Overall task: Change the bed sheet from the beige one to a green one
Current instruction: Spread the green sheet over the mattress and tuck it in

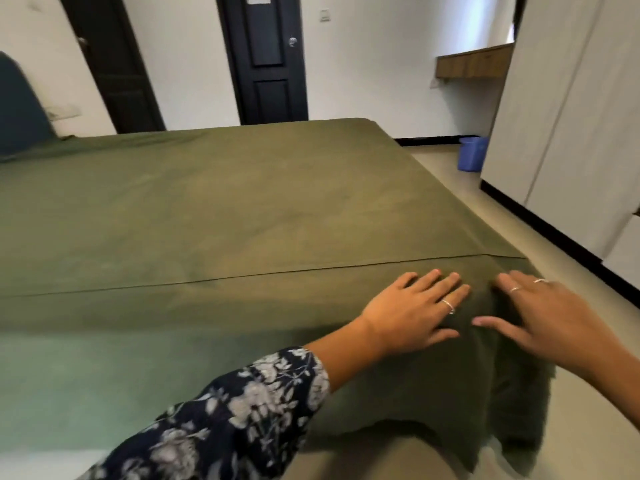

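Green sheet (214,209): matte woven cloth, spread flat over the bed, a straight seam running across near the front; its near-right corner hangs in soft folds. Left hand (412,310) is laid flat on that corner, fingers straight. Right hand (550,317) is pressed beside it, fingers splayed, nothing grasped.

Lighting: bright, even, soft daylight; strongest at upper right, where a pale bluish glow washes the wall (485,26). Shadows: soft; a dark fold between the two hands, and under the draped corner of the green sheet (242,209). Glare: faint sheen on the dark door (266,60). Sharpness: moderate, slightly soft throughout; floral sleeve (235,414) blurred at the lower edge. Distortion: wide-angle, with door frames and cabinet (561,109) lines leaning toward the edges
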